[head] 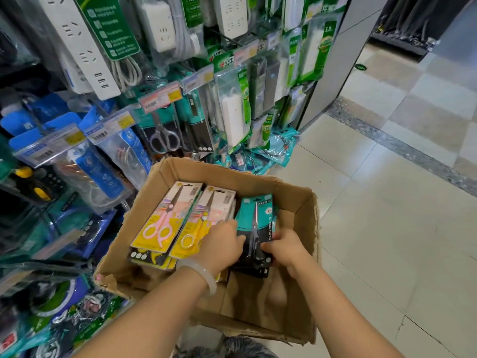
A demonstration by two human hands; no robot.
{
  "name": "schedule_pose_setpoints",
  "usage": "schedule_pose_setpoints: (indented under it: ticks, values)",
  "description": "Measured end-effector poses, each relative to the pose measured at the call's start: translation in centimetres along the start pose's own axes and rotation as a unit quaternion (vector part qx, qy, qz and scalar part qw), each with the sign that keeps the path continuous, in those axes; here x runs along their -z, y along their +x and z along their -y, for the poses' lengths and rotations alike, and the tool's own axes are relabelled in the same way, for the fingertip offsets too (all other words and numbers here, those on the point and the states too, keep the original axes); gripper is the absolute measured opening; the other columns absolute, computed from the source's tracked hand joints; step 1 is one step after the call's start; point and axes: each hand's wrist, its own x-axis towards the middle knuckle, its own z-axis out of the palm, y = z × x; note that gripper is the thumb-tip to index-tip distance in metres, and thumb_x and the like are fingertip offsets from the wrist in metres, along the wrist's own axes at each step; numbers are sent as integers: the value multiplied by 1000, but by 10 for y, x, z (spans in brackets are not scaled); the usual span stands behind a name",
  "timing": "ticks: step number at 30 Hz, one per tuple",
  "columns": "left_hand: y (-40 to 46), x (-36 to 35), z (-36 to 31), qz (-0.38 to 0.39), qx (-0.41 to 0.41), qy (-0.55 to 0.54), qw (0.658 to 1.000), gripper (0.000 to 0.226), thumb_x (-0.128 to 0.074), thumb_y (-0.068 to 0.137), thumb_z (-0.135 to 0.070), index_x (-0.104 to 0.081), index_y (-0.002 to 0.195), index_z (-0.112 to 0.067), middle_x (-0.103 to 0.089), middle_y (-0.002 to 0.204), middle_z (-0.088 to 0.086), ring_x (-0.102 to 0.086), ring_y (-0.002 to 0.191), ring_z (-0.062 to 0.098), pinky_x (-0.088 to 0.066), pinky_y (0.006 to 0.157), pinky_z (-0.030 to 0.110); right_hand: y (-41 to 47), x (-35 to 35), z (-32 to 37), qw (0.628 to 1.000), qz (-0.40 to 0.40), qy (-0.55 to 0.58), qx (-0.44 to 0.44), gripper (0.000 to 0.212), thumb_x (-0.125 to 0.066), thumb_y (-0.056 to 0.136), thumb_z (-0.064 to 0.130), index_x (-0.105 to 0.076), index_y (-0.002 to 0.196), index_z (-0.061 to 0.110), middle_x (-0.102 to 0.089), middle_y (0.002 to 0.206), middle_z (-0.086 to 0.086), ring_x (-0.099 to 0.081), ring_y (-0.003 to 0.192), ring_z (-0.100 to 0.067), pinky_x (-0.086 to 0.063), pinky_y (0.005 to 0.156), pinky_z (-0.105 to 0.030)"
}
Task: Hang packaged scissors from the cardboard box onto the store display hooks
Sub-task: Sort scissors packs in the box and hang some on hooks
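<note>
Both my left hand (224,245) and right hand (282,248) grip the teal-and-black carded scissors pack (255,223) inside the open brown cardboard box (304,210), steadying it to lift free. The pink-and-yellow scissors packs (165,218) lie at nine o'clock of it, while matching hung scissors (164,135) wait at eleven o'clock.

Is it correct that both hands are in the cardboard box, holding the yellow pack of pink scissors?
Not quite. The head view shows both the left hand and the right hand in the cardboard box, but they hold the teal pack of scissors. The yellow packs of pink scissors lie beside it.
</note>
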Motion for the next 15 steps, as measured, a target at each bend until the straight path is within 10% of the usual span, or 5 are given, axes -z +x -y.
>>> schedule_pose_setpoints:
  ticks: [4,8,15]
  values:
    - [4,6,-8,-16,66,-199,978,32,-55,91,-25,-53,119,-9,-62,117,9,-61,105,26,-50,84,30,-13,-2,3,997,26,36,57,21,-68,83,8,-52,94,16,-66,103,-10,-68,87,-22,-58,70,-34]
    - [4,18,-5,-17,192,-498,845,25,-58,90,-9,-52,114,-8,-66,107,12,-67,90,27,-58,73,40,-18,-11,6,994,56,54,78,30,-70,82,12,-49,103,17,-65,108,-9,-68,93,-24,-58,81,-39]
    - [-7,26,25,-59,252,-560,787,21,-52,92,2,-59,110,-4,-66,105,15,-64,91,31,-53,82,42,-8,-20,4,996,-12,29,89,14,-62,89,20,-58,100,11,-64,106,-7,-63,91,-19,-53,84,-33]
